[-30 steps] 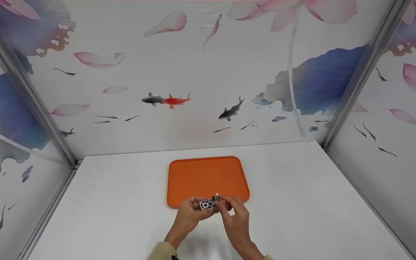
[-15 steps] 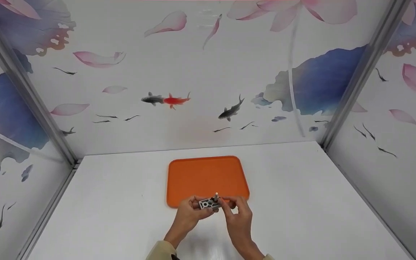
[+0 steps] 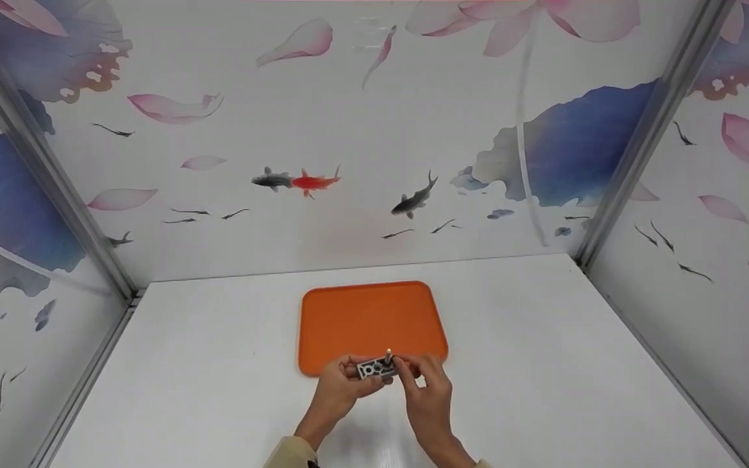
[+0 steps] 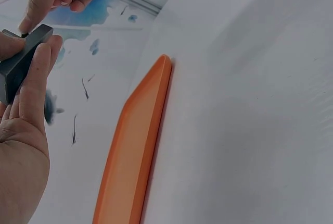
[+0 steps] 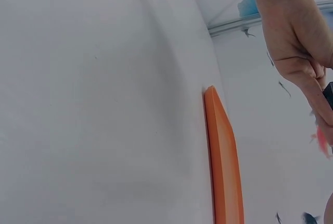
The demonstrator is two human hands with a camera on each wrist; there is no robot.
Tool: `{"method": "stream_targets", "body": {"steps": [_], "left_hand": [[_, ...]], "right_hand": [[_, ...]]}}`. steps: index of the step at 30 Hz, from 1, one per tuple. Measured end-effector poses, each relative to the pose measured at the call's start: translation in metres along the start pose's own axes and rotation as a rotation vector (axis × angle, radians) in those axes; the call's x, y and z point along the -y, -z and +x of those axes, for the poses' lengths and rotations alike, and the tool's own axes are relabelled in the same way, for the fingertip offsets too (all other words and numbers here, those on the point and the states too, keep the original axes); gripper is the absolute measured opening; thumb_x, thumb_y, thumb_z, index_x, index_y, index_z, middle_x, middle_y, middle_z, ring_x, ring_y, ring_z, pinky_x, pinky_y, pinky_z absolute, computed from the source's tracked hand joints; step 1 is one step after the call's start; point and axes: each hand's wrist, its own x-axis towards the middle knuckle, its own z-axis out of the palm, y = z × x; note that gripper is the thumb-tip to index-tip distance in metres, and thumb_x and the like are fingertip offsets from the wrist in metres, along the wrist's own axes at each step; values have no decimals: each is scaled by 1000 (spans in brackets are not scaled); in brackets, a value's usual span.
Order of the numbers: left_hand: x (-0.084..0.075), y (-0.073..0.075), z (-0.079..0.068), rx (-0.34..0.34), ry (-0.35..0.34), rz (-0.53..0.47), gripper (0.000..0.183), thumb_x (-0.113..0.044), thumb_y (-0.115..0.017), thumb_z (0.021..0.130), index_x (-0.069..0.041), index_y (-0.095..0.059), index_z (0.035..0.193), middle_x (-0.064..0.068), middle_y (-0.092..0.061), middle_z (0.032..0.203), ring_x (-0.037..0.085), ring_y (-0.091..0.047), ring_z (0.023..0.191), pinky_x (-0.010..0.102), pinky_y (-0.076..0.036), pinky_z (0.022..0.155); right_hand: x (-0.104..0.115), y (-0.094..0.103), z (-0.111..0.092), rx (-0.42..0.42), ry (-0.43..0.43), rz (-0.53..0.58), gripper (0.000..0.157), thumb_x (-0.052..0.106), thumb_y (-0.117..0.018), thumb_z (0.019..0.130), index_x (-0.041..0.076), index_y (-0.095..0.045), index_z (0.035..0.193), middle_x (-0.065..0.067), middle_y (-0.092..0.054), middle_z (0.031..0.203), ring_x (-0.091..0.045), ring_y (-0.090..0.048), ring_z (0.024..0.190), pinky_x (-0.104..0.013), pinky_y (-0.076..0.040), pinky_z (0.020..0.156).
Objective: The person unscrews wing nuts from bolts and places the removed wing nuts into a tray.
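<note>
A small rectangular block (image 3: 369,370), dark grey with a pale pattern of rings on its face, is held above the near edge of the orange tray. A short silver peg (image 3: 388,355) stands up near its right end. My left hand (image 3: 343,385) grips the block's left part between thumb and fingers. In the left wrist view the block (image 4: 23,60) shows a smooth dark side, with a tiny dark piece under a right fingertip. My right hand (image 3: 430,390) pinches at the block's right end with thumb and forefinger; the fingertips hide what lies between them.
The orange tray (image 3: 374,312) lies flat on the white table (image 3: 218,364), just beyond my hands. White panels (image 3: 361,130) printed with fish and petals stand at the back and both sides, joined by grey metal posts (image 3: 634,143).
My right fingertips have drawn back slightly from the peg to the block's right end, leaving more of the peg and block face visible. The left hand keeps its grip, almost still.
</note>
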Motion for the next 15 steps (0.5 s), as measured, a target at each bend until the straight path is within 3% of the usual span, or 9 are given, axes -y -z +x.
{"method": "stream_targets", "body": {"steps": [7, 15], "left_hand": [[3, -3, -2, 11, 8, -13, 38, 2, -74, 82, 10, -57, 116, 20, -74, 108, 27, -76, 96, 32, -64, 86], [-1, -3, 1, -29, 1, 69, 40, -8, -79, 81, 7, -61, 113, 13, -76, 101, 16, -73, 93, 29, -65, 82]], "right_hand": [[0, 3, -4, 53, -48, 19, 21, 8, -72, 88, 18, -76, 106, 9, -63, 85, -1, -53, 75, -15, -51, 62], [1, -1, 0, 65, 4, 2, 26, 10, -80, 81, 10, -76, 107, 8, -60, 81, -3, -50, 73, -15, -47, 61]]}}
